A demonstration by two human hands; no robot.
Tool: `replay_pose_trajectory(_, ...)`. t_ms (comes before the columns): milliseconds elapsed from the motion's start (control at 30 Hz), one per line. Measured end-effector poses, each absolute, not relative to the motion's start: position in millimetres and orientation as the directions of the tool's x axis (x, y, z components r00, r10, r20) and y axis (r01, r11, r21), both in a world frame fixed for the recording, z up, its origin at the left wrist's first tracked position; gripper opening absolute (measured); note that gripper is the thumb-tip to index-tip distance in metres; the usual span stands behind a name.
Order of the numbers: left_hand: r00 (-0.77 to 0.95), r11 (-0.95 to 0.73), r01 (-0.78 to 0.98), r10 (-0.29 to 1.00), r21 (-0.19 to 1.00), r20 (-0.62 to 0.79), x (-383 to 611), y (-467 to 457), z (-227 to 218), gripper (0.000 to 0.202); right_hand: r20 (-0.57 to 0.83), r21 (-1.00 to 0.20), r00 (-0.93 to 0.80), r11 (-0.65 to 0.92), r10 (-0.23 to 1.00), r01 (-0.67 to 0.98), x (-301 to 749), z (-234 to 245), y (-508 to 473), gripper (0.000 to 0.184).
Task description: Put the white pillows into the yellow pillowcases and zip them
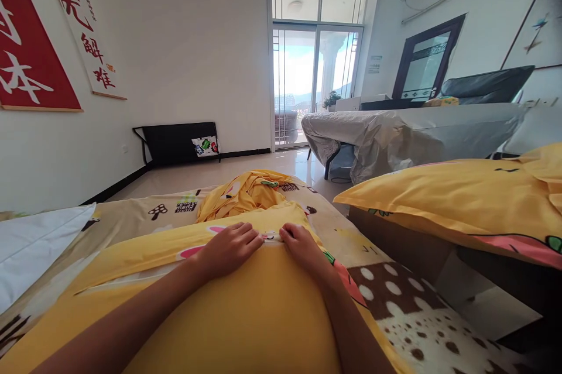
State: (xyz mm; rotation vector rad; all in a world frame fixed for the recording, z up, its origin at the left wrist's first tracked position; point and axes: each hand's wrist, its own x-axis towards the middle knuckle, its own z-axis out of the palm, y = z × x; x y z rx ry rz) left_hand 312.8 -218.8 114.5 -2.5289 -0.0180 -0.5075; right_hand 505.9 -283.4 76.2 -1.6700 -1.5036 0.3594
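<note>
A plump yellow pillow in a yellow pillowcase (pixel 246 315) lies before me, with a long slit across it where a narrow strip of white shows. My left hand (pixel 230 247) is palm down at the slit, fingers together and closed over the fabric edge. Close by, my right hand (pixel 302 245) pinches the same edge between thumb and fingers. Between the hands a bit of white print with pink is visible. Beyond the pillow, a crumpled yellow cloth (pixel 246 192) rests on the patterned blanket (pixel 369 239).
A white pillow or cloth (pixel 39 245) lies at left. To the right, another yellow pillow (pixel 456 192) sits on a dark box-like support (pixel 395 239). Plastic sheeting covers a table (pixel 395 134) further back. A folded black frame (pixel 180 143) leans against the wall.
</note>
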Motion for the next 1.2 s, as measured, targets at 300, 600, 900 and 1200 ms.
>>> replay_pose_trajectory(300, 0.921, -0.907, 0.217, 0.068, -0.360, 0.384, 314.8, -218.1, 113.4, 0.018, 0.624, -0.459, 0.048, 0.316, 0.780, 0.830, 478.2, 89.2, -299.4, 0.015)
replay_pose_trajectory(600, 0.958, -0.866, 0.136, -0.010, -0.481, 0.288, 313.3, -207.2, 112.1, 0.016, 0.497, -0.525, 0.037, 0.266, 0.867, 0.808, 483.6, 75.0, -287.1, 0.014)
replay_pose_trajectory(900, 0.946, -0.892, 0.148, 0.002, -0.427, 0.323, 293.6, -197.7, 113.4, 0.015, 0.417, -0.628, 0.112, 0.197, 0.902, 0.753, 496.5, 76.6, -285.4, 0.010)
replay_pose_trajectory(1200, 0.921, -0.869, 0.093, -0.111, -0.486, 0.374, 253.0, -191.9, 113.0, 0.017, 0.402, -0.592, 0.032, 0.233, 0.915, 0.771, 492.8, 75.0, -286.8, 0.010)
